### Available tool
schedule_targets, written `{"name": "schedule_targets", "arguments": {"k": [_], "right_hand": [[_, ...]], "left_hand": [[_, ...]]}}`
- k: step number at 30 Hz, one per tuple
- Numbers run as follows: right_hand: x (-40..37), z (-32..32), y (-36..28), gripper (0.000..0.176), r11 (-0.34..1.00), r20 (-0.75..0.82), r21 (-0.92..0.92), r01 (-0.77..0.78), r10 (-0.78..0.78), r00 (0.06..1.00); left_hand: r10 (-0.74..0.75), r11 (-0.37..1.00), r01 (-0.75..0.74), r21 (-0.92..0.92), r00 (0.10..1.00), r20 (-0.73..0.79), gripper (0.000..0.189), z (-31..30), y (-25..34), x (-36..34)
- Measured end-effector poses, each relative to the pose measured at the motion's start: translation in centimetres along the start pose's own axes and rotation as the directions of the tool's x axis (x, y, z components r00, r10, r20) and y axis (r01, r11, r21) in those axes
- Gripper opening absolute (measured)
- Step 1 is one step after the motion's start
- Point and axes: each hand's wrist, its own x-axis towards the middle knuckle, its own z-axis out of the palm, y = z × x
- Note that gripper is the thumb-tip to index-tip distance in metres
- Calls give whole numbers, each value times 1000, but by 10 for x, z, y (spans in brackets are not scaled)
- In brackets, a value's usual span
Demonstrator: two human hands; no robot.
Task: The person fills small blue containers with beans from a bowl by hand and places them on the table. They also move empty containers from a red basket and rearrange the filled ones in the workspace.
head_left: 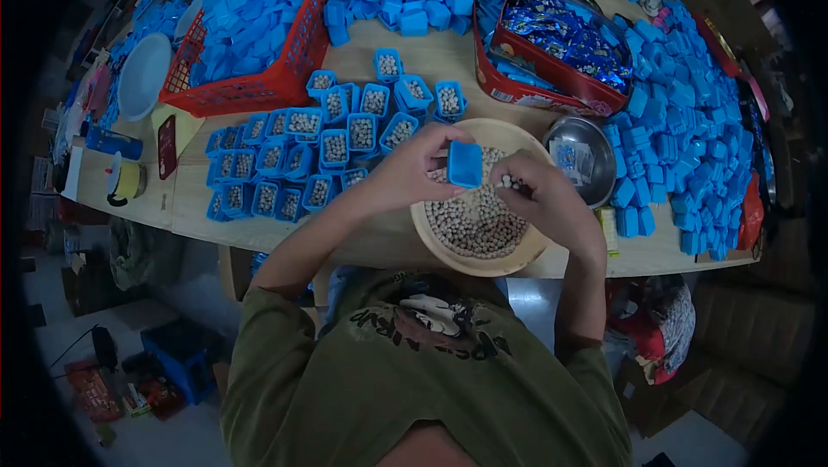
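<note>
My left hand point(420, 167) grips a small blue plastic box point(465, 165) over a cream basin point(483, 266). Tilted toward me, the box shows no beads inside. Many small pale round beads point(476, 225) lie in the basin. My right hand point(545, 195) is beside the box, its fingers closed around a few of the same beads point(511, 181). To the left of the basin stand rows of blue boxes filled with beads point(361, 132), some touching one another.
A red basket point(250, 92) heaped with blue pieces stands at the back left. Behind the basin is a red tin point(552, 98) with blue packets. A steel bowl point(604, 175) holding small packets sits at right, next to piled blue boxes point(664, 113).
</note>
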Motion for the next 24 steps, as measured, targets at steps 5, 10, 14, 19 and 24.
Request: {"name": "schedule_targets", "arguments": {"k": [5,10,14,19,24], "right_hand": [[9,11,3,28,984,-124,-146,99,-118,985],[11,14,2,34,997,-159,-63,44,-54,986],[13,14,5,33,993,-199,-98,71,-89,976],[14,17,7,27,996,-210,-60,61,-72,975],[13,17,3,18,998,-205,-21,52,-55,977]], "left_hand": [[-1,1000,1,-17,1000,-22,88,18,-3,6],[-9,995,9,-100,1000,0,94,22,-8,7],[6,995,-4,-102,1000,24,93,23,-9,7],[14,992,-12,-128,1000,12,94,23,-12,7],[-5,996,5,-93,1000,0,95,23,-14,7]]}}
